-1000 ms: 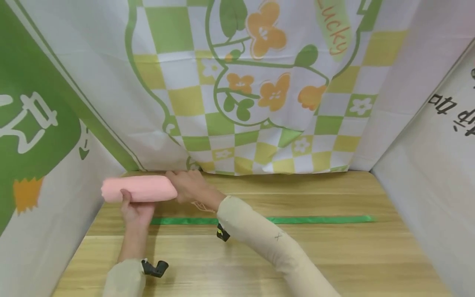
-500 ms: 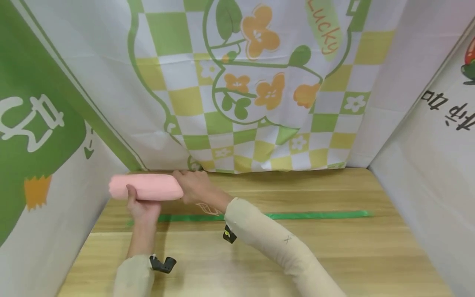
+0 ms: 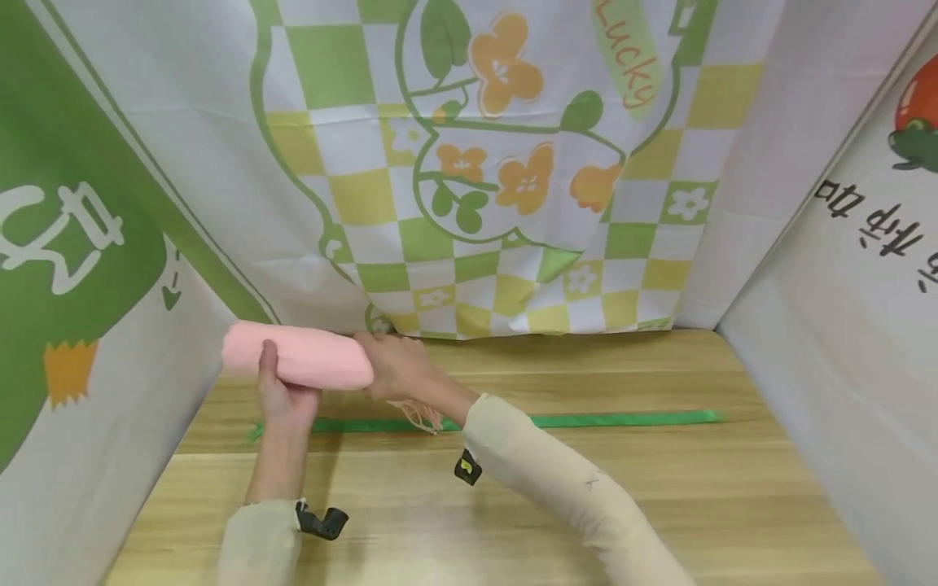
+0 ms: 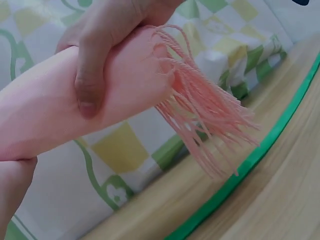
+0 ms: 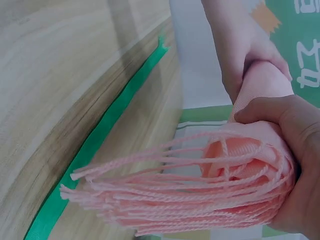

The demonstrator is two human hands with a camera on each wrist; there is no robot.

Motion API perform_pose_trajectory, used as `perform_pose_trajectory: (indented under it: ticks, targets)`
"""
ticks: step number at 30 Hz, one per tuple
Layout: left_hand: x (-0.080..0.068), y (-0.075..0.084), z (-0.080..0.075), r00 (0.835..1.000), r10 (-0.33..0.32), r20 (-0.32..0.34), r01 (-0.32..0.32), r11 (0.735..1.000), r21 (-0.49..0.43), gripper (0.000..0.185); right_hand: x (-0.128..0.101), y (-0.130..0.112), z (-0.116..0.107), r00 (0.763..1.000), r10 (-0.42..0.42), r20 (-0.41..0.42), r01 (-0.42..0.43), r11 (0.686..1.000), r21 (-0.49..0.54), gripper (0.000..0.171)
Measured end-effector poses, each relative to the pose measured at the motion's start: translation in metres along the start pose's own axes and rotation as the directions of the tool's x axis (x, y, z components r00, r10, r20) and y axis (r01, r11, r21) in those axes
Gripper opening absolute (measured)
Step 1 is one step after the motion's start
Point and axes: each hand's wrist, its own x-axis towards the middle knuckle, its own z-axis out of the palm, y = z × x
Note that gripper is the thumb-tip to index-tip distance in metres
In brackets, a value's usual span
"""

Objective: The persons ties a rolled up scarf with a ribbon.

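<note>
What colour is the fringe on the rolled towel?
Pink, like the rolled towel itself; the fringe shows best in the right wrist view.

towel roll (image 3: 300, 364) above table (image 3: 659, 488), behind tape (image 3: 623, 419)

Pink rolled towel (image 3: 299, 355), horizontal, held above table, fringe dangling.

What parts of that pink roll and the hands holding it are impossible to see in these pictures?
- Head view: the fringed end of the pink roll is hidden behind the right hand.
- Head view: the left hand shows only its thumb; the fingers are behind the roll.
- Left wrist view: the roll's far end runs off the left edge.
- Right wrist view: the roll's core is veiled by the fringe.
</note>
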Motion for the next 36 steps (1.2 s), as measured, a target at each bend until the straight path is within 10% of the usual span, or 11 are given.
perform_pose_trajectory:
  ticks: [8,12,18,24,36]
  targets:
    - [-0.009,-0.006,0.018,0.998,-0.034,0.045,0.025,0.984,0.177,0.036,-0.021,0.008,-0.011,0.998,-0.036,0.045,0.025,0.974,0.226,0.09]
    - [-0.012,-0.007,0.026,0.995,-0.089,0.045,0.08,0.98,0.184,0.035,-0.027,0.017,-0.013,0.991,-0.087,0.102,0.031,0.886,0.462,0.101]
    - [-0.015,-0.01,0.038,0.982,-0.166,0.085,0.141,0.96,0.241,0.03,-0.038,0.031,-0.014,0.966,-0.118,0.231,-0.122,0.579,0.806,0.093]
    - [-0.018,-0.015,0.047,0.958,-0.26,0.118,0.216,0.93,0.297,0.024,-0.055,0.037,-0.006,0.911,-0.124,0.393,-0.355,0.246,0.902,0.091]
    - [-0.018,-0.034,0.066,0.891,-0.451,0.058,0.382,0.812,0.442,0.022,-0.103,0.041,0.024,0.923,-0.14,0.358,-0.38,-0.183,0.907,0.069]
